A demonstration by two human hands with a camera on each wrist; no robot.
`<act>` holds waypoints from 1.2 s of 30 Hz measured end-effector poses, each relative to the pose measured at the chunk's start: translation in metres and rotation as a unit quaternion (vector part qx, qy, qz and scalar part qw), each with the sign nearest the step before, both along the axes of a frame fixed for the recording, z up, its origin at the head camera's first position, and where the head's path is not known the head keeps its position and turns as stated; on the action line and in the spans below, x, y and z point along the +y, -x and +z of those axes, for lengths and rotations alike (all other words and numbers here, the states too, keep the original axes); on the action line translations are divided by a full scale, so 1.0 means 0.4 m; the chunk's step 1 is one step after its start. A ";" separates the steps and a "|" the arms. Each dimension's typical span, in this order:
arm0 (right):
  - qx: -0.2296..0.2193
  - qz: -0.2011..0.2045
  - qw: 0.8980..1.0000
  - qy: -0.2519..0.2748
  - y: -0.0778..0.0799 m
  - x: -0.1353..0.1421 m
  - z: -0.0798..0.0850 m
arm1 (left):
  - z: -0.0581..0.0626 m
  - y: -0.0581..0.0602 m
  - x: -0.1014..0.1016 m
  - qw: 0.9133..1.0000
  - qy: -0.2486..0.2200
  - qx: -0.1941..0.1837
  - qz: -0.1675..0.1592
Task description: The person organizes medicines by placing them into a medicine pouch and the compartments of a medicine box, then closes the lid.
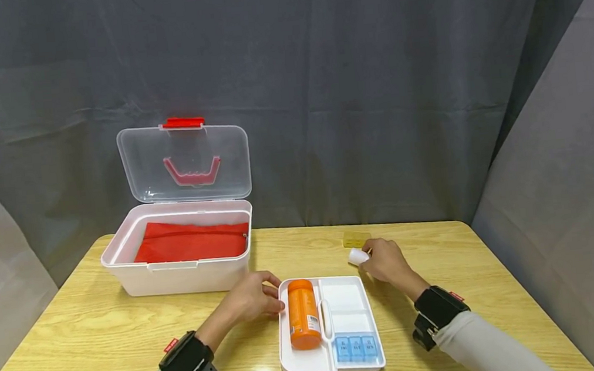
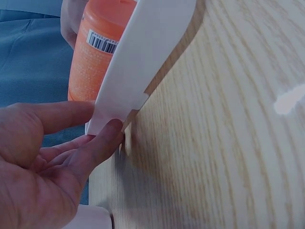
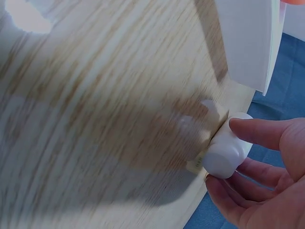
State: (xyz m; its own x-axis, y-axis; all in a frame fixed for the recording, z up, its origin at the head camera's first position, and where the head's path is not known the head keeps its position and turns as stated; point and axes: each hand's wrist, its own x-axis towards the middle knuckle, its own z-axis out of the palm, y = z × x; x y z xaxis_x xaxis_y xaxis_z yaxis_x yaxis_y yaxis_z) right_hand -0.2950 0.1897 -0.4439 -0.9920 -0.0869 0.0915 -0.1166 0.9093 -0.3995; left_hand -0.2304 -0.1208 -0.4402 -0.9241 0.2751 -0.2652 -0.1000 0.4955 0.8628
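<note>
- White bottle (image 1: 358,256): in the right hand (image 1: 385,260), near the far edge of the tabletop (image 1: 78,352) and right of that edge's middle; tipped over toward its side. Contact with the wood beneath: impossible to tell.
- Right hand: narrowed round the white bottle, thumb on one side, fingertips opposite. Probably best to pinch lightly and evenly, given a smooth, round wall likely to roll or slip.
- For any lift, better to rise straight first, so as not to nudge the yellow case (image 1: 356,239), flat just beyond, close to the far edge.
- Left hand (image 1: 254,298): at the left wall of the tray (image 1: 291,365), fingers relaxed and slightly parted, tips touching. Useful there as a gentle stop; too hard a push might slide the tray.
- Tray: slightly right of the tabletop's middle, toward the near edge, itself out of view.
- In the tray: orange bottle (image 1: 304,317) on its side, lengthwise in the long left compartment; blue case (image 1: 356,349) in the near compartment of the right half, lettering too small to read surely; white bar (image 1: 327,319) along the divide.
- Box (image 1: 183,278): near the tabletop's far left corner, lid (image 1: 146,163) raised upright at the back, red pouch (image 1: 190,242) flat inside.
</note>
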 end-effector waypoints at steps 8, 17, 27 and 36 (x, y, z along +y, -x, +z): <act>-0.006 0.002 1.000 0.001 -0.007 -0.001 0.007 | 0.003 0.001 0.000 1.000 0.000 -0.004 -0.001; -0.007 -0.002 1.000 0.005 -0.009 -0.001 0.010 | -0.001 0.001 0.002 1.000 -0.006 -0.002 0.000; -0.023 -0.005 1.000 0.009 -0.016 0.000 0.019 | 0.000 0.001 0.001 1.000 0.001 0.001 0.001; -0.018 -0.002 1.000 0.009 -0.027 0.012 0.031 | 0.005 0.000 0.002 1.000 0.002 -0.001 0.004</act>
State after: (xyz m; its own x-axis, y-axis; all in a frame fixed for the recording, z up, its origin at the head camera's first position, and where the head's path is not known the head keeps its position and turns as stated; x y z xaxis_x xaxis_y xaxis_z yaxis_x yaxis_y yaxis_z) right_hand -0.2840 0.1946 -0.4316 -0.9950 -0.0822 0.0572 -0.0986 0.9022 -0.4199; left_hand -0.2305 -0.1200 -0.4382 -0.9256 0.2669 -0.2684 -0.1057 0.4987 0.8603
